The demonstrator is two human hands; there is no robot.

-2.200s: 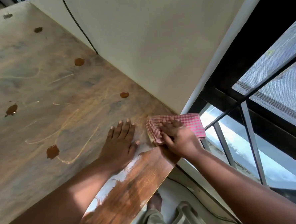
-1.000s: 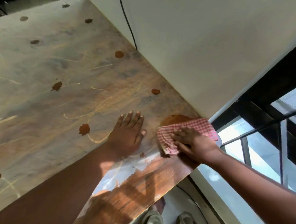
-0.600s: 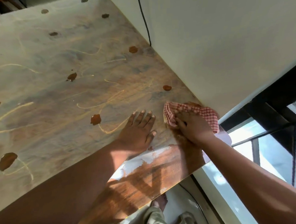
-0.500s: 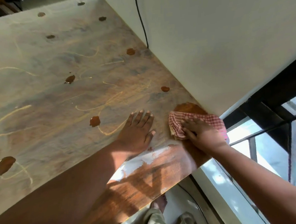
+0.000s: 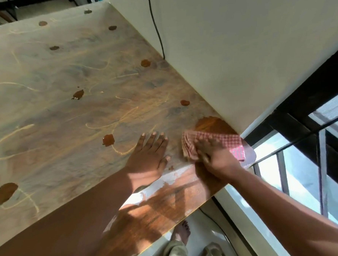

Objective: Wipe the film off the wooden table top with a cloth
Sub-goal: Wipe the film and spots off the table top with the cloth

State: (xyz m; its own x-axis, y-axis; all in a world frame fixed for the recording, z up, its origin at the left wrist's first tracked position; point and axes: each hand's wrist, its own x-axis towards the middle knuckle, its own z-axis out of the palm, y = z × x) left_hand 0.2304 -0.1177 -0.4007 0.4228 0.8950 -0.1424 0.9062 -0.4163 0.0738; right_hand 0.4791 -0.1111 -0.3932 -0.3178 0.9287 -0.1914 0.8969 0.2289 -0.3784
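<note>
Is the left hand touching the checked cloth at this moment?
Apart. The head view shows the left hand flat on the table top, with a strip of filmed wood between its thumb and the checked cloth under the right hand.
</note>
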